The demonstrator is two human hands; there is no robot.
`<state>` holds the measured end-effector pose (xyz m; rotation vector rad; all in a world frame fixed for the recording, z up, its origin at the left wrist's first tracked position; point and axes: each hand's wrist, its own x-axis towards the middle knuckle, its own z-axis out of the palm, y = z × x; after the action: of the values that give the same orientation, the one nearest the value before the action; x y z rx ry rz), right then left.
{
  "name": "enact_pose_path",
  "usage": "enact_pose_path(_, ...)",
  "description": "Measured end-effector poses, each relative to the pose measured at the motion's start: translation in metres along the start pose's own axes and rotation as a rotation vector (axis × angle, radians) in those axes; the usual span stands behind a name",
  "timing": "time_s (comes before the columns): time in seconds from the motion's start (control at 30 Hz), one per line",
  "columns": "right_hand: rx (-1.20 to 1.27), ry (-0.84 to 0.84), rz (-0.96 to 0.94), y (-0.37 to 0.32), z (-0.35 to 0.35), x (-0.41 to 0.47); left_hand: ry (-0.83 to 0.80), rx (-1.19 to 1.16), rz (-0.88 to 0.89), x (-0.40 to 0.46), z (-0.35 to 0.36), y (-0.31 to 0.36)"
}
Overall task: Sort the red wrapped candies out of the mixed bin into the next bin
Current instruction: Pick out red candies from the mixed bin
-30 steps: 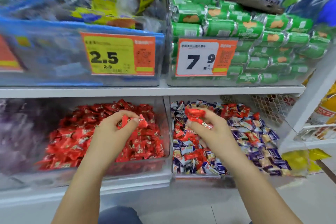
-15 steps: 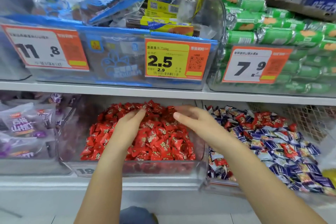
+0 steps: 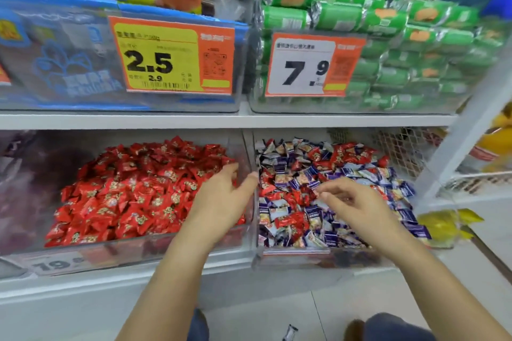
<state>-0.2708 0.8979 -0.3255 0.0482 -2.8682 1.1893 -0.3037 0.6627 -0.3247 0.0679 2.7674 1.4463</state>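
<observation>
On the lower shelf, a clear bin of red wrapped candies (image 3: 133, 196) stands to the left of a clear mixed bin (image 3: 293, 253) holding blue-and-white candies with red wrapped candies (image 3: 291, 220) scattered among them. My left hand (image 3: 221, 199) hovers over the right side of the red bin, its fingers relaxed and reaching toward the divider wall, holding nothing. Over the mixed bin, my right hand (image 3: 357, 205) has loosely bent fingers whose tips sit just above a cluster of red candies, with nothing in its grip.
Above hang bins of blue packets (image 3: 69, 63) and green rolls (image 3: 388, 36) with price tags 2.5 (image 3: 171, 55) and 7.9 (image 3: 313, 66). A white shelf post (image 3: 457, 141) slants at right. One stray candy (image 3: 289, 332) lies on the floor tiles.
Both hands carried red candies to the red bin and dropped them there. My right hand has since moved back over the mixed bin; my left hand has shifted right toward the divider.
</observation>
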Motion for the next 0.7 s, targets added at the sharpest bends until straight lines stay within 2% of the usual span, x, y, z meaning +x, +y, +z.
enact_pose_path(0.17, -0.138, -0.171, 0.009, 0.002, 0.010, 0.031, -0.112, 0.188, 0.023, 0.016, 0.016, 0.009)
enact_pose_path(0.3, -0.220, -0.360, -0.005, -0.005, 0.041, 0.078, -0.144, 0.221, 0.043, 0.021, 0.015, 0.005)
enact_pose_path(0.47, -0.564, -0.562, 0.189, -0.004, 0.085, 0.118, -0.141, 0.260, 0.084, 0.021, 0.015, 0.003)
enact_pose_path(0.53, -0.531, -0.556, 0.193, -0.005, 0.091, 0.116, -0.136, 0.257, 0.089, 0.021, 0.015, 0.003)
enact_pose_path(0.6, -0.368, -0.560, 0.166, -0.005, 0.087, 0.107, -0.154, 0.265, 0.080, 0.022, 0.015, 0.003)
enact_pose_path(0.7, -0.188, -0.758, 0.074, -0.005, 0.077, 0.092, -0.189, 0.267, 0.053, 0.022, 0.014, 0.005)
